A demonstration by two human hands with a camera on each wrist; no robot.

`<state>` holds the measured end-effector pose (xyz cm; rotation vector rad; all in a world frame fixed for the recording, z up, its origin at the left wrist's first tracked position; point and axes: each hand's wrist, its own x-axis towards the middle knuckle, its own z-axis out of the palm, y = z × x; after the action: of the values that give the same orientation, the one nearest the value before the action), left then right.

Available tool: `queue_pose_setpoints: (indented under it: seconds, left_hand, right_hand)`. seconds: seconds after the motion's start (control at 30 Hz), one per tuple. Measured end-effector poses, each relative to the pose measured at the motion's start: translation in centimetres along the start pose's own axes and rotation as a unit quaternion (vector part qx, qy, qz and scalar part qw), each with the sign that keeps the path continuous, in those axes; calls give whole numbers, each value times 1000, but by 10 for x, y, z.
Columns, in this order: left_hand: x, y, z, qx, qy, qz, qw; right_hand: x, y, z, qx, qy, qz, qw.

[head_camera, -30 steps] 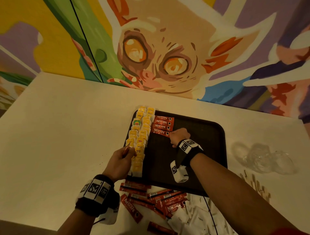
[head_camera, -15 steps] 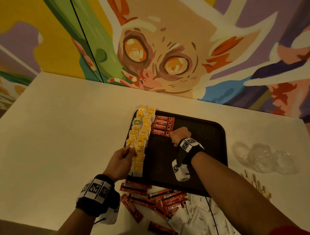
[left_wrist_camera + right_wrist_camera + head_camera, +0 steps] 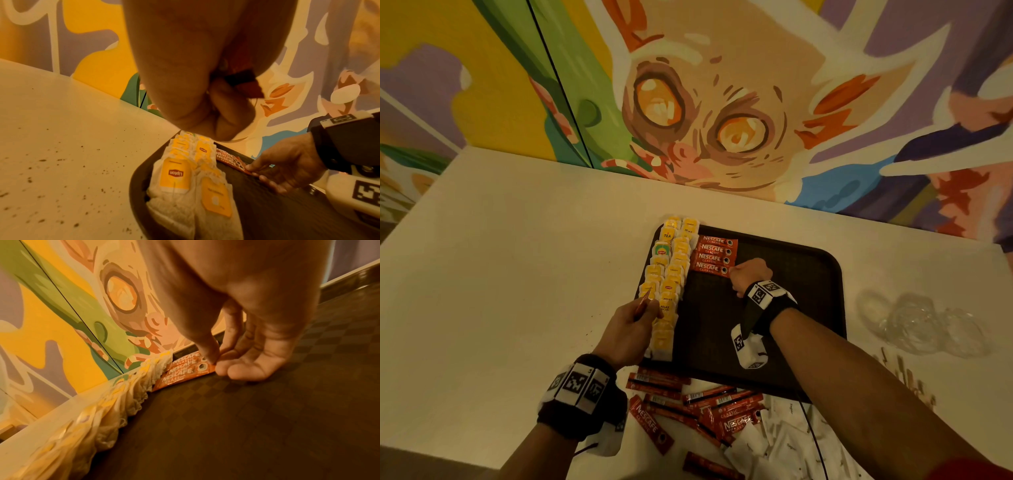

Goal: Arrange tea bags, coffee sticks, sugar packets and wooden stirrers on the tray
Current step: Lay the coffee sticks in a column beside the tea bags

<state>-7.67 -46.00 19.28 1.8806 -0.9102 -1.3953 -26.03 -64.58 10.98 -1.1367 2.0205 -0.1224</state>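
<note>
Coffee stick (image 3: 709, 268), red, nearest of four on the tray (image 3: 808, 308), lay pinched at its end by right hand (image 3: 750, 275); left hand (image 3: 630, 329) gripped another stick (image 3: 643, 303).

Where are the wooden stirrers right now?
In the head view, the wooden stirrers lie on the table right of the tray, near the clear plastic wrap.

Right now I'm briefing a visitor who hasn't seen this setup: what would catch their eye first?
Probably the wall mural, a big-eyed painted creature looming behind the white table. Next, the black tray with yellow tea bags in two rows down its left side. Beside them the right hand touches the nearest of four red coffee sticks, while the left hand holds another stick.
</note>
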Motion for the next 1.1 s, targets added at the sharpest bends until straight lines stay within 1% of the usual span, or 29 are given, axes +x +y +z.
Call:
queue_pose_setpoints:
  seconds: [0.2, 0.3, 0.37, 0.47, 0.53, 0.6, 0.7, 0.77, 0.83, 0.9, 0.97, 1.03, 1.1]
  left_hand:
    - [0, 1, 0, -9, -2, 2, 1000]
    - [0, 3, 0, -50, -9, -13, 999]
    - [0, 6, 1, -96, -22, -20, 995]
    - [0, 11, 4, -185, -33, -20, 982]
    - [0, 15, 7, -237, -34, -15, 971]
    - [-1, 20, 11, -281, -22, -17, 959]
    - [-3, 28, 16, -328, 4, -14, 944]
    - [-5, 32, 18, -338, 25, -1, 941]
    - [-6, 33, 19, -351, 37, 18, 936]
    - [-9, 34, 20, -357, 41, 32, 932]
    - [-11, 34, 20, -357, 43, 42, 932]
    - [-13, 32, 19, -336, 49, 57, 939]
    - [-14, 28, 18, -294, 60, 73, 951]
  right_hand:
    - [-6, 0, -4, -2, 4, -17, 1000]
    - [-13, 2, -9, 8, 3, -22, 1000]
    - [-23, 4, -13, 7, -6, -47, 999]
    - [-47, 6, -17, 38, -15, -117, 992]
    - [-72, 5, -18, 75, -54, -162, 982]
    - [-102, 3, -19, 104, -134, -205, 964]
    - [-141, 6, -16, 109, -257, -256, 926]
    - [-157, 9, -12, 124, -324, -246, 905]
    - [-168, 13, -9, 175, -383, -208, 883]
    - [-174, 17, -7, 208, -396, -195, 873]
    - [-176, 19, -6, 218, -379, -216, 873]
    - [-176, 21, -6, 218, -359, -243, 874]
    - [-175, 23, -8, 218, -351, -248, 876]
